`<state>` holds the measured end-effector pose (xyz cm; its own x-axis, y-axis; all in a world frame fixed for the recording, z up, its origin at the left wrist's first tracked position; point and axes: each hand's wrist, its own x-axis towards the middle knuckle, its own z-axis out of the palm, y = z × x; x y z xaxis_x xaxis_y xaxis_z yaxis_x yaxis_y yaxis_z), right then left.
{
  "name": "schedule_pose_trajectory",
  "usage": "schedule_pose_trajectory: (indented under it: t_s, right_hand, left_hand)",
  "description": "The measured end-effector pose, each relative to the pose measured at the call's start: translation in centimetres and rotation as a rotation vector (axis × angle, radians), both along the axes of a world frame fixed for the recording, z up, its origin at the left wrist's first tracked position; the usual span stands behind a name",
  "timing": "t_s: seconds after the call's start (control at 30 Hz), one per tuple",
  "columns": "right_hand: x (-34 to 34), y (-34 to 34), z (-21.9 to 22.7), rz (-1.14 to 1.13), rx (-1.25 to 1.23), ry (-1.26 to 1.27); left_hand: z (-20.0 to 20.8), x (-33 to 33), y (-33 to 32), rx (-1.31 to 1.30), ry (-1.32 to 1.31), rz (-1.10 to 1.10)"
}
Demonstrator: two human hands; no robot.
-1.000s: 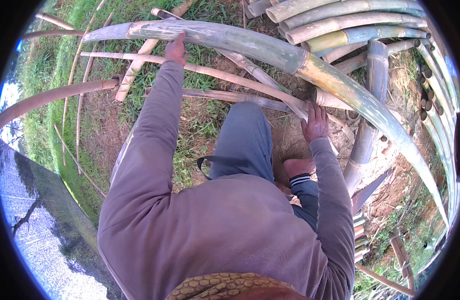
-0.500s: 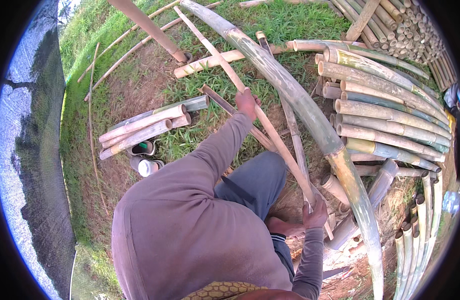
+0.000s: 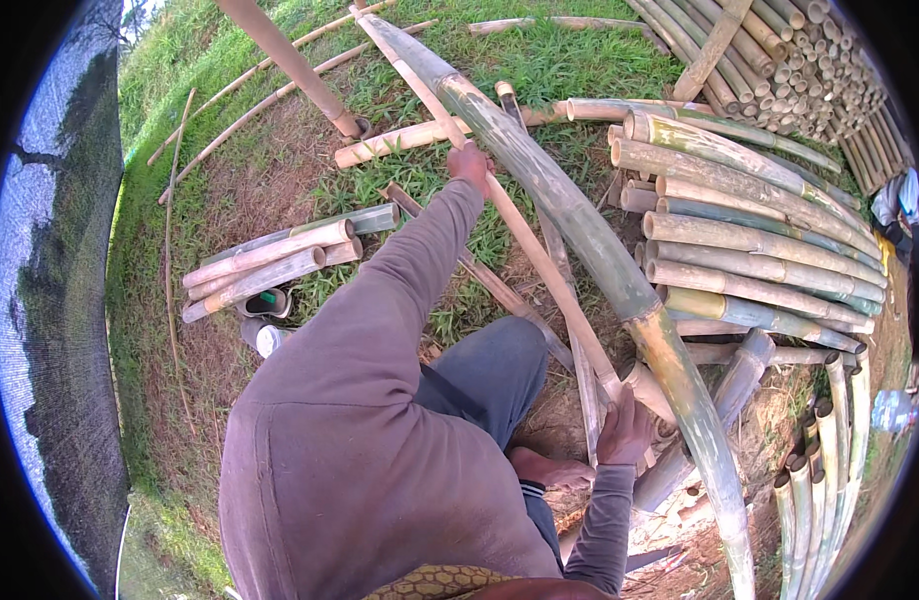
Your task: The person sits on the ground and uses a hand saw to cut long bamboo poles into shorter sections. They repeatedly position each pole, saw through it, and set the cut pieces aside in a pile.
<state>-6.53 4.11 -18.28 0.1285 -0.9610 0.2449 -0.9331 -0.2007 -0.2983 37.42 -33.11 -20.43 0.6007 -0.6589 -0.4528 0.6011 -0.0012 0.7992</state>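
My left hand (image 3: 471,163) is stretched far forward and grips a thin split bamboo strip (image 3: 540,268) that runs diagonally from the top centre down to my right hand. My right hand (image 3: 626,432) is closed around the strip's lower end, close to my bare foot (image 3: 550,468). Right beside the strip lies a thick green-brown bamboo pole (image 3: 590,245), long and curved by the lens, reaching from the top centre to the bottom right.
A stack of thick bamboo poles (image 3: 750,250) lies at the right, with bundled pole ends (image 3: 830,90) behind it. Short cut bamboo pieces (image 3: 270,262) rest on grass at the left. A slanted post (image 3: 290,65) stands at the back. Dark netting (image 3: 60,330) borders the left.
The view has swung, so the big pole now runs diagonally instead of across the top. Both hands have kept hold of the strip, and the left arm stays stretched along it.
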Motion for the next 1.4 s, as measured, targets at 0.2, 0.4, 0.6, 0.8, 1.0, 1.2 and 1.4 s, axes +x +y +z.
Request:
schedule_pose_trajectory:
  t_s: [0.2, 0.4, 0.6, 0.8, 1.0, 1.2, 1.4]
  right_hand:
    - [0.0, -1.9, 1.7, 0.007, -0.007, 0.056]
    - [-0.2, -2.4, 1.9, 0.001, -0.034, 0.052]
    - [-1.3, -2.7, 2.3, 0.005, -0.056, 0.069]
    - [-2.4, -2.9, 3.3, -0.002, -0.037, 0.103]
    - [-4.1, -5.9, 4.4, -0.068, -0.058, 0.092]
    - [-7.3, -10.5, 2.7, -0.247, -0.092, 0.049]
    - [-7.3, -10.7, 0.9, -0.328, -0.05, -0.028]
  left_hand:
    - [-0.5, 0.3, -1.4, 0.034, -0.011, -0.058]
    - [1.1, -0.2, -1.8, 0.012, 0.029, -0.012]
    - [0.8, -0.7, -2.2, -0.006, 0.052, -0.031]
    - [2.1, -3.2, -1.8, 0.012, 0.002, -0.04]
    - [-1.9, -1.3, -3.6, -0.079, -0.005, -0.29]
    - [1.1, -13.2, 5.0, -0.499, -1.316, -0.476]
    - [4.5, -27.8, 14.1, -1.056, -1.65, -1.163]
